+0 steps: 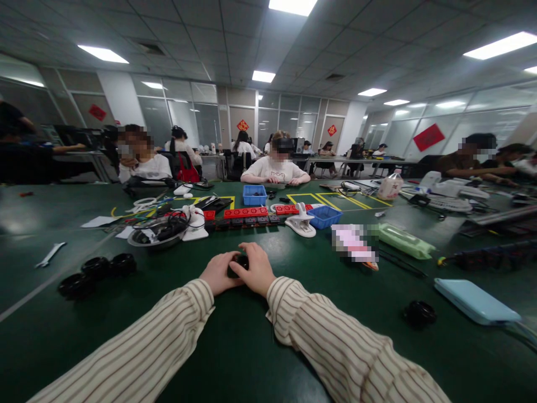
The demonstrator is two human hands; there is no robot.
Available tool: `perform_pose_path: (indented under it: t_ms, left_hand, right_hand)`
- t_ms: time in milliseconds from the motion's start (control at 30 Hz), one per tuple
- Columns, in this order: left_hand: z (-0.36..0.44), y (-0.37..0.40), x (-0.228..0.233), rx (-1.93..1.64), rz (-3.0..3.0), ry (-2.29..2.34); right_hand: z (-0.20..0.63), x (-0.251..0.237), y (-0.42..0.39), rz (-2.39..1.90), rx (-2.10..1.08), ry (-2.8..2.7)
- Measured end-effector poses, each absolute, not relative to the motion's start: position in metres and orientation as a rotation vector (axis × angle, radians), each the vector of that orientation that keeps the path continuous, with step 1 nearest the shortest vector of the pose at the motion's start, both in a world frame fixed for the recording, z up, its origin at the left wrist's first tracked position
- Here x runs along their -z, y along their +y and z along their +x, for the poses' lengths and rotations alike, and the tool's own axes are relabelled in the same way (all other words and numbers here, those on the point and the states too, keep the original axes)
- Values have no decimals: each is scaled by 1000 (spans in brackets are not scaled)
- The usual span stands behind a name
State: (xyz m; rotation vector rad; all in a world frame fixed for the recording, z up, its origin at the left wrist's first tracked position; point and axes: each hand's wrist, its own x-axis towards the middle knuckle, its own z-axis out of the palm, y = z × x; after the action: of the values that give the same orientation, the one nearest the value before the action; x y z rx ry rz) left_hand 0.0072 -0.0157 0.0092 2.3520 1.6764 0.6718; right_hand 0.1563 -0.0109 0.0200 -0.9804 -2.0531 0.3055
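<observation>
My left hand point(218, 273) and my right hand point(257, 270) meet over the green table in front of me. Between them is a small glossy black round part point(240, 261), mostly covered by fingers; its exact kind cannot be made out. The fingers of both hands curl around it from either side. Off to the left sit three black ring-shaped parts point(96, 268), close together. Another black ring-shaped part point(419, 313) lies at the right, beyond my right sleeve.
A wrench point(51, 254) lies far left. Ahead are a metal bowl point(157, 242) of cables, a white clamp stand point(302, 221), red-topped blocks point(246, 213) and blue bins point(254, 195). A light blue case point(476, 301) rests at right. Another person point(274, 165) sits opposite.
</observation>
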Motion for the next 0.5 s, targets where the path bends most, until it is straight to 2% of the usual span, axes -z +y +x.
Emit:
perform_pose_path:
  t_ms: [100, 200, 500]
  left_hand:
    - [17, -24, -11, -660, 2272, 1961]
    - [22, -27, -10, -676, 2256, 2038]
    - [6, -13, -9, -668, 2305, 1610]
  right_hand:
    - [155, -17, -9, -1091, -270, -2011]
    - [154, -14, -6, -1109, -271, -2014]
    - [158, -20, -10, -772, -459, -2150]
